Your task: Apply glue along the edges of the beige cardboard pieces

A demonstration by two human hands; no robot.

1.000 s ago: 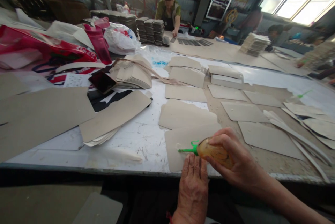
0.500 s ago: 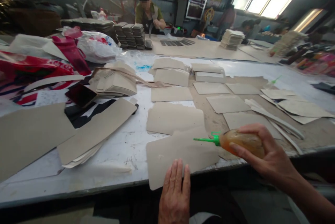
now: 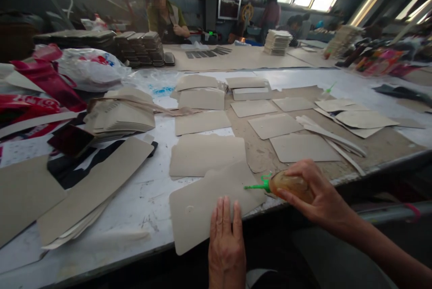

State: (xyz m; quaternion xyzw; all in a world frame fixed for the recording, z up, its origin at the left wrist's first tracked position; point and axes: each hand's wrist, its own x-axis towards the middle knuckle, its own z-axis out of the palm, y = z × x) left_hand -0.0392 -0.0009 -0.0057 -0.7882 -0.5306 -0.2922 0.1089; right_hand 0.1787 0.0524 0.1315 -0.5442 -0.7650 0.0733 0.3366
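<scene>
My left hand point(image 3: 227, 239) lies flat, fingers stretched, on the near edge of a beige sheet of card point(image 3: 192, 210). That sheet sits at the table's front edge, and its far side overlaps another beige sheet point(image 3: 205, 151). In my right hand point(image 3: 315, 194) is a squeeze bottle point(image 3: 292, 186) of amber liquid, perhaps glue, with fingers and thumb wrapped round it. The bottle lies on its side in the air. Its green nozzle point(image 3: 257, 186) points left, over the right part of the near sheet; whether the tip touches the surface I cannot tell.
More beige pieces point(image 3: 276, 125) are laid out beyond, with narrow strips point(image 3: 332, 138) at right. Left stand a fanned stack point(image 3: 121, 115), long panels point(image 3: 97, 181) and a pink bottle point(image 3: 50, 79). A person point(image 3: 165, 14) works across the table beside dark stacks point(image 3: 140, 49).
The view has swung right, so the table contents appear farther left. My right hand has brought the bottle nearer my left hand, nozzle lower over the sheet. My left hand stays flat on the sheet.
</scene>
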